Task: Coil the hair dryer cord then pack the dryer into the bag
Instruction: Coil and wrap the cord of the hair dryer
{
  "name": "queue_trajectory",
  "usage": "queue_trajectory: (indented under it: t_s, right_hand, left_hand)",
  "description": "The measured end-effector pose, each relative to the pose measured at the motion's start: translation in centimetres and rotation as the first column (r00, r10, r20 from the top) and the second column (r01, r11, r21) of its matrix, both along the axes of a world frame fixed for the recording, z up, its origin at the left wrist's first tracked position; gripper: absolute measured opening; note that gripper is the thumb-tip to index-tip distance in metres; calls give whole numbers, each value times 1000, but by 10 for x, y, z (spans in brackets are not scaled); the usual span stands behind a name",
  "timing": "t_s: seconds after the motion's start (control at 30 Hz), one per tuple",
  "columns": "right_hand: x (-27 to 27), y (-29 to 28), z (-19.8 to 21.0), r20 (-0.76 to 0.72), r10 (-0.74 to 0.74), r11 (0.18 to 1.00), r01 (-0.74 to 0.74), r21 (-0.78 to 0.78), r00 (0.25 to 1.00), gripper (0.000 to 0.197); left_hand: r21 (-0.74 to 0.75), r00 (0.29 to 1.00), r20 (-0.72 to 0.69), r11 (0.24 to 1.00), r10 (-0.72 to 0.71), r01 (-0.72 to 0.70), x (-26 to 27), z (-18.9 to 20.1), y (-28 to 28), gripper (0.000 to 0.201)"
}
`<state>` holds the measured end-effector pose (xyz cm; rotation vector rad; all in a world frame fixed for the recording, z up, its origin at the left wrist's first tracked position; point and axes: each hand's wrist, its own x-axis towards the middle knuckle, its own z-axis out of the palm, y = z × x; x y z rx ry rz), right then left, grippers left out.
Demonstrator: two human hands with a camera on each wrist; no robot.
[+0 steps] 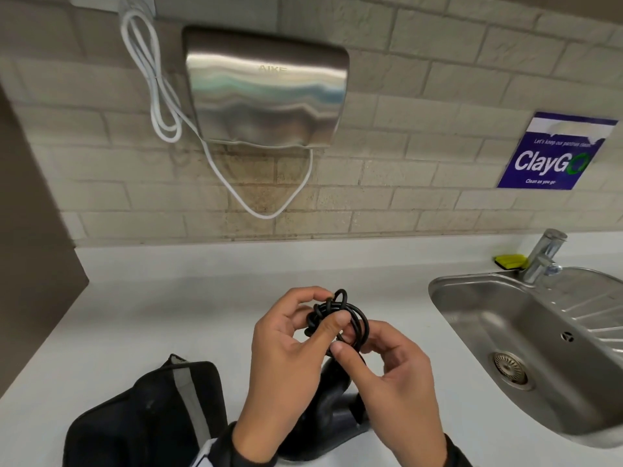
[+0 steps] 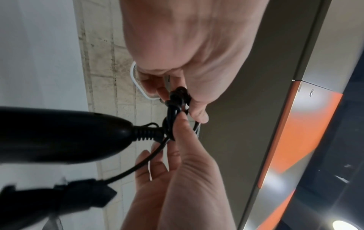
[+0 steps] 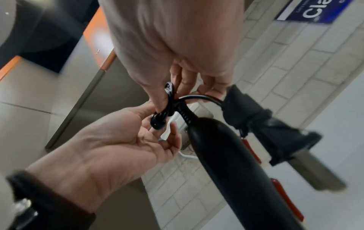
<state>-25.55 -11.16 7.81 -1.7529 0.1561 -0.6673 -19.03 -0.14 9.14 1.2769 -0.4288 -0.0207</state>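
The black hair dryer cord (image 1: 354, 315) is gathered into a small coil above the white counter (image 1: 168, 298). My left hand (image 1: 332, 306) pinches the coil between thumb and fingers. From the right, my right hand (image 1: 354, 342) pinches its lower loops with thumb and forefinger. Below the hands lies the black hair dryer (image 1: 332, 402), partly hidden by them. In the left wrist view the dryer handle (image 2: 59, 133) and the plug (image 2: 86, 193) hang off the bunched cord (image 2: 174, 107). The right wrist view shows the cord bundle (image 3: 159, 119), handle (image 3: 226, 163) and plug (image 3: 275, 132). The black bag (image 1: 145, 416) lies at the left front.
A steel sink (image 1: 472, 298) with a tap (image 1: 546, 254) and a yellow sponge (image 1: 509, 261) is set into the counter at the right. A steel hand dryer (image 1: 266, 85) with a white cable (image 1: 158, 96) hangs on the brick wall. A dark panel (image 1: 30, 230) stands at the left.
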Motion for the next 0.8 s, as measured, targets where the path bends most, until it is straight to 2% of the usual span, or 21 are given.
queue_trajectory:
  t_s: [0.13, 0.17, 0.23, 0.3, 0.4, 0.47, 0.53, 0.63, 0.73, 0.8]
  right_hand:
    - [-3, 3, 1, 47, -82, 996, 80, 46, 996, 50]
    - [-4, 2, -1, 69, -93, 996, 92, 20, 993, 50]
    - [-5, 1, -4, 136, -125, 978, 145, -148, 983, 41]
    - [-5, 1, -5, 220, -140, 928, 205, -310, 965, 25]
    - [-1, 2, -8, 329, -169, 852, 305, -425, 929, 13]
    - [2, 3, -12, 370, -246, 755, 417, -506, 896, 14]
    - [4, 5, -15, 397, -314, 647, 501, -575, 862, 15]
    - [4, 10, -13, 385, -378, 552, 539, -636, 842, 20]
    - [5, 12, -11, 339, -415, 510, 524, -682, 845, 21]
    - [7, 13, -10, 300, -420, 519, 498, -695, 857, 21]
  left_hand:
    - [-21, 999, -34, 1000, 9, -10, -3, 3, 1, 17]
    - [-26, 999, -42, 1000, 2, -3, -4, 4, 1, 17]
    - [-42, 998, -63, 999, -19, 16, -6, 4, 1, 17]
    - [-57, 995, -93, 998, -26, 20, -7, 5, -1, 20]
    - [-85, 990, -139, 996, -16, 4, -10, 7, -3, 24]
    - [-90, 990, -138, 996, -4, -8, -10, 5, -4, 26]
    - [-59, 995, -95, 998, 21, -27, -9, 2, -6, 26]
    - [56, 996, 20, 995, 84, -85, -9, -2, -9, 20]
    - [129, 987, 88, 981, 131, -142, -9, -5, -9, 19]
    - [175, 983, 117, 972, 138, -158, -8, -6, -9, 18]
